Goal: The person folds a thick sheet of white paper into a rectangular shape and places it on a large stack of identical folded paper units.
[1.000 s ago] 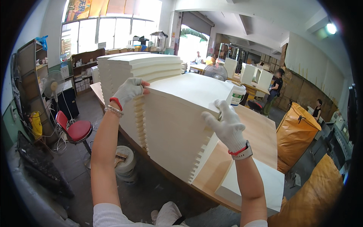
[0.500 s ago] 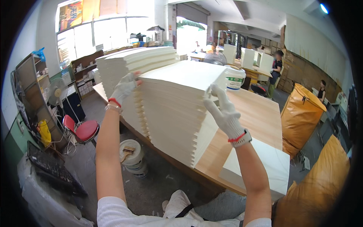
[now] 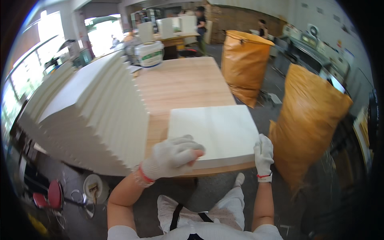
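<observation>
A low white stack of large paper sheets [image 3: 216,132] lies at the front right corner of the wooden table. My left hand [image 3: 172,157], in a white knitted glove with bare fingertips showing, hovers over the stack's front left part. Its fingers are loosely bent and apart, with nothing visible in them. My right hand [image 3: 264,154], also gloved, rests against the front right corner of the stack, fingers stretched along its side. To the left stands a much taller white stack [image 3: 108,108] with notched, uneven edges.
The wooden tabletop [image 3: 184,86] extends behind the low stack. A white bucket [image 3: 149,54] stands at its far left. Two orange sacks [image 3: 246,64] stand right of the table. On the floor, lower left, are a brush-topped bucket [image 3: 96,188] and a red chair [image 3: 55,194]. A person [image 3: 201,30] stands far back.
My view has turned right. Both hands have left the tall stack: the left is now above the low stack, the right at that stack's right corner.
</observation>
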The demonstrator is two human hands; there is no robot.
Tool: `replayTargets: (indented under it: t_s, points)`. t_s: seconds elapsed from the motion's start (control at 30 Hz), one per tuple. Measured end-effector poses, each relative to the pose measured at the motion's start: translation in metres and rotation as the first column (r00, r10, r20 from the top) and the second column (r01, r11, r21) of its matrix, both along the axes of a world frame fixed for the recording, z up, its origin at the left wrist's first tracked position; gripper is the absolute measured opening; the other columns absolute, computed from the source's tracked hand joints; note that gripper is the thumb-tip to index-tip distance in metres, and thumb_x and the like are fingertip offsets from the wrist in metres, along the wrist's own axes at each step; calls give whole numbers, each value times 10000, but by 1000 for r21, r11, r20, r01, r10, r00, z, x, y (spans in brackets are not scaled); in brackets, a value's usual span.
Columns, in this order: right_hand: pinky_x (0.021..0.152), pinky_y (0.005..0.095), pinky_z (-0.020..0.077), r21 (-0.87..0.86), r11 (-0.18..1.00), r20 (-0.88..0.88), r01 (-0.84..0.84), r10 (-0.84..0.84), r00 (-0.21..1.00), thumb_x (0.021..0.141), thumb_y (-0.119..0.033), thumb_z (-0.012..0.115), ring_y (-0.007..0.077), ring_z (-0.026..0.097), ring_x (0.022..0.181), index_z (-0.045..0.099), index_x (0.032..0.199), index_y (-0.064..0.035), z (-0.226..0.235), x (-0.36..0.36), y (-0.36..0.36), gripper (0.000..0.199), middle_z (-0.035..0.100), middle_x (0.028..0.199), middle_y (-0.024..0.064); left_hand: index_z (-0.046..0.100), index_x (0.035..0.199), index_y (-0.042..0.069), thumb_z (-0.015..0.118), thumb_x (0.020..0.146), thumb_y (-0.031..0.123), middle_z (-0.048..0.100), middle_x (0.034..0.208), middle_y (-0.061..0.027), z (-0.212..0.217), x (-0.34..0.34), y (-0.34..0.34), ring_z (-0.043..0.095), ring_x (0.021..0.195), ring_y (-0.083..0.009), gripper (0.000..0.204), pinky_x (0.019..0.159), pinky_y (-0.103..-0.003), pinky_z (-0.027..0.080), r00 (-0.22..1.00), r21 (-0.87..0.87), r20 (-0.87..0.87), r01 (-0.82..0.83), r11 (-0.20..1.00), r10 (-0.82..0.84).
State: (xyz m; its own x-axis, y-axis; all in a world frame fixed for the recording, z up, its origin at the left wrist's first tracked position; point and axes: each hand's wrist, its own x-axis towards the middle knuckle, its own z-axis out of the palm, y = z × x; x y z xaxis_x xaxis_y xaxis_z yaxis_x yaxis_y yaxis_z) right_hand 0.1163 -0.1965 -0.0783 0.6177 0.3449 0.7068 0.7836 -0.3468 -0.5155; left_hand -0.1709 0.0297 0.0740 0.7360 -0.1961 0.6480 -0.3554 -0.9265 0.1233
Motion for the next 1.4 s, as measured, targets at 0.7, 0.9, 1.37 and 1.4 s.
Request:
replayTargets:
  t_s: [0.7,0.9,1.37,1.4]
  points:
    - [603,417,432,-216,961,116,-171,199,973,900,-289,752,303,563,679,585,757,-69,85,6,19,311,540,703,106,587,848,8,684,787,-47,692,1035,-136,-76,169,-22,665,884,-302,127,766,-369,549,894,-357,-353,142,923,-274]
    - [598,404,422,-78,988,124,-130,139,983,915,-111,653,271,557,682,679,1009,-31,57,12,19,125,528,740,74,570,879,25,693,873,-10,703,1205,-139,-73,165,-20,673,1001,-250,128,870,-353,553,806,-521,-517,-30,853,-287]
    - [607,404,399,17,976,-44,-216,216,975,937,-93,667,285,503,658,651,907,-9,63,7,16,90,461,732,91,674,1247,37,803,851,85,675,1271,-162,-76,158,-22,669,1091,-261,419,939,-330,529,849,-557,-459,-48,829,-259]
    - [608,407,400,10,979,-71,-202,202,977,952,-92,659,287,503,657,652,898,-8,62,9,16,99,458,730,93,677,1249,38,795,857,85,665,1286,-171,-71,161,-20,668,1100,-271,412,945,-331,525,798,-459,-552,-48,887,-242]
